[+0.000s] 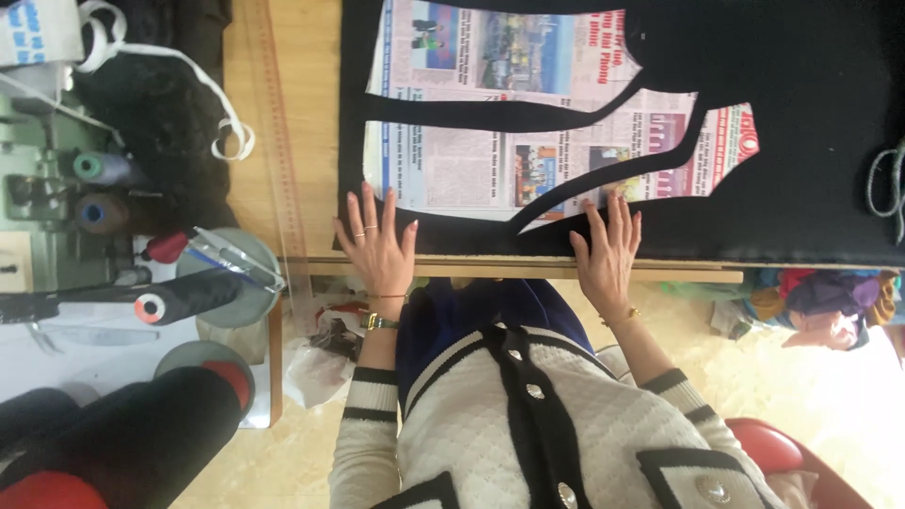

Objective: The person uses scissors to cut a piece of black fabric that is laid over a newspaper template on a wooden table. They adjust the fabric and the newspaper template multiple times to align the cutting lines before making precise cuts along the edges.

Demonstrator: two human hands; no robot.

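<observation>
Both palms flat, fingers spread and holding nothing: left hand (375, 247) and right hand (606, 247) press black fabric (801, 141) beneath newspaper patterns (490, 113) at the bench (283, 141) edge; even pressure keeps layers aligned.

black fabric (801, 141) cut off top and right, newspaper pattern (490, 57) top cropped

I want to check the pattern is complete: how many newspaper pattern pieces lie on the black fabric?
2: a larger newspaper piece lies farther from the person, and a narrower curved newspaper piece lies just beyond both hands. The picture's top edge may hide more.
</observation>
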